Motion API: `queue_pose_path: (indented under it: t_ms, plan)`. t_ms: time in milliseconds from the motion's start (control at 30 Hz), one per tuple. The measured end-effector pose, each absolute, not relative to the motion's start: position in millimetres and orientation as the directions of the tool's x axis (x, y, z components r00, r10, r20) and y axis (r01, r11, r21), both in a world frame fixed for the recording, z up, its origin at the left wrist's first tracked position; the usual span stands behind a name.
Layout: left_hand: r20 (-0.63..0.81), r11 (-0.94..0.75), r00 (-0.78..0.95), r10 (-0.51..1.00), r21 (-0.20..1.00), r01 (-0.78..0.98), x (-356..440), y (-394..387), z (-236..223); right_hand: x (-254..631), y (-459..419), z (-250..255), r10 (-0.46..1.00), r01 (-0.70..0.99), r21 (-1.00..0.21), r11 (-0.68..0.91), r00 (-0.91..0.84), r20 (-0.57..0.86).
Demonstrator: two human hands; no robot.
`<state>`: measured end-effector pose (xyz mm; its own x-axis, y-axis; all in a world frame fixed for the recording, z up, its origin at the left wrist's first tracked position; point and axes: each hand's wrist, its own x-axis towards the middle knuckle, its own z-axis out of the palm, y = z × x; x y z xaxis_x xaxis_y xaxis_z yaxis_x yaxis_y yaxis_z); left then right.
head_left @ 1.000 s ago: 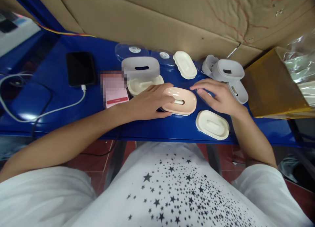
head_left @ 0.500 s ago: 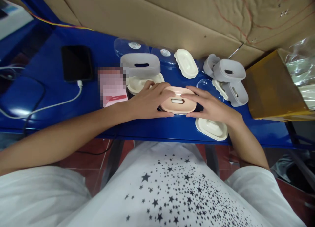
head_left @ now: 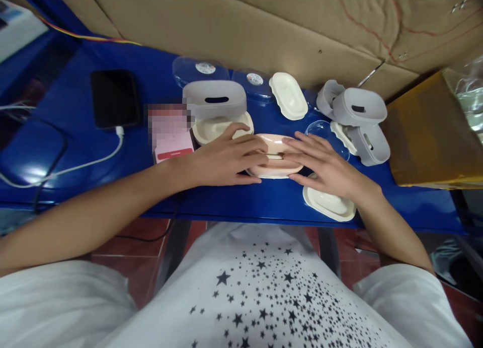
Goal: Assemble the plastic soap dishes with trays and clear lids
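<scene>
Both my hands are on a peach oval soap dish (head_left: 274, 139) at the middle of the blue table. My left hand (head_left: 228, 159) grips it from the left and my right hand (head_left: 324, 166) from the right, with their fingers nearly meeting over its centre. The dish's central slot is mostly hidden by my fingers. Just below my right hand lies a cream soap dish (head_left: 329, 205), touching or nearly touching the hand's heel. A cream dish base (head_left: 219, 129) sits just beyond my left fingers.
A grey slotted lid (head_left: 214, 99), a wavy cream tray (head_left: 289, 95), clear domed lids (head_left: 199, 70), and grey dish parts (head_left: 358, 106) crowd the table's far side. A phone (head_left: 115, 98) with a white cable lies left; a pixelated pink card (head_left: 171, 146) sits nearby.
My right hand has moved from beside the peach dish onto it. Both hands' fingers have closed in over its centre, covering the slot seen earlier.
</scene>
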<state>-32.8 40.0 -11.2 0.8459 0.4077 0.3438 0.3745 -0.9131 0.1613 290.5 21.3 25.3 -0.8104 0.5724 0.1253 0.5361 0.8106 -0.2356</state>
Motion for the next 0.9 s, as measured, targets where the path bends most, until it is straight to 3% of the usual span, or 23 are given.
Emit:
queue_pose_path:
  t_ms: [200,367,433,533,667,767,833,900]
  plan:
    - [0.287,-0.919,0.873,0.394,0.106,0.380,-32,39,-10,285,14,13,0.502,0.476,-0.173,0.862,-0.848,0.172]
    - [0.276,-0.923,0.881,0.385,0.145,0.357,-31,37,-7,287,13,17,0.507,0.478,-0.184,0.859,-0.843,0.179]
    - [0.286,-0.918,0.875,0.391,0.197,0.345,-30,37,-5,297,15,26,0.559,0.527,-0.191,0.828,-0.806,0.196]
    - [0.311,-0.919,0.870,0.383,0.225,0.324,-31,37,-5,318,21,36,0.735,0.732,-0.114,0.672,-0.640,0.225]
    - [0.377,-0.926,0.850,0.369,0.226,0.302,-33,36,-6,336,29,35,0.869,0.869,-0.043,0.492,-0.488,0.087]
    - [0.394,-0.922,0.834,0.386,0.197,0.333,-33,33,-6,334,27,36,0.882,0.860,-0.205,0.467,-0.437,0.174]
    - [0.390,-0.921,0.835,0.389,0.153,0.357,-32,31,-5,329,23,43,0.874,0.760,-0.438,0.480,-0.368,0.319]
    - [0.380,-0.915,0.833,0.403,0.141,0.378,-31,30,-4,322,17,49,0.889,0.581,-0.673,0.458,-0.301,0.346]
